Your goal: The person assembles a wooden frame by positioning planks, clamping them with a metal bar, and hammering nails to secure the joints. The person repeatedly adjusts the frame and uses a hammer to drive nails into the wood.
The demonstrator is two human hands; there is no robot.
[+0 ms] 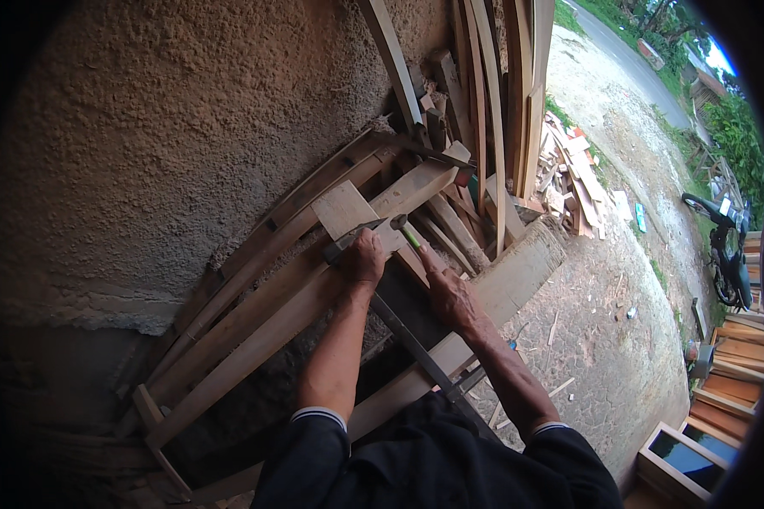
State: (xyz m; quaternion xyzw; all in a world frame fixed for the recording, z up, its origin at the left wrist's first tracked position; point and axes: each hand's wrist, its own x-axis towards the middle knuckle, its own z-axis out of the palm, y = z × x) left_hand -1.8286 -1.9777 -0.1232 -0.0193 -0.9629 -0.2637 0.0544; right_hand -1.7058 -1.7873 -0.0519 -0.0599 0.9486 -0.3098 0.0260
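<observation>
My left hand (pixel 366 257) is closed like a fist around a dark tool (pixel 334 252), whose ends jut out beside the fingers; its kind is hidden by the grip. Just to the right, my right hand (pixel 455 297) grips a green-handled hammer (pixel 410 236), its small dark head close to the left hand's knuckles. Below both hands is a wooden workpiece made of pale boards, including a wide short board (pixel 345 209) and a long beam (pixel 418 187). A dark, straight metal bar (pixel 416 343) runs from under the left wrist toward my body.
A rough plastered wall (pixel 187 127) rises at the left. Long planks (pixel 522 102) lean upright at the back, near a heap of wood offcuts (pixel 573 174). A thick board (pixel 522 271) lies right of my hands. A motorcycle (pixel 726 250) and wooden frames (pixel 688 458) stand far right.
</observation>
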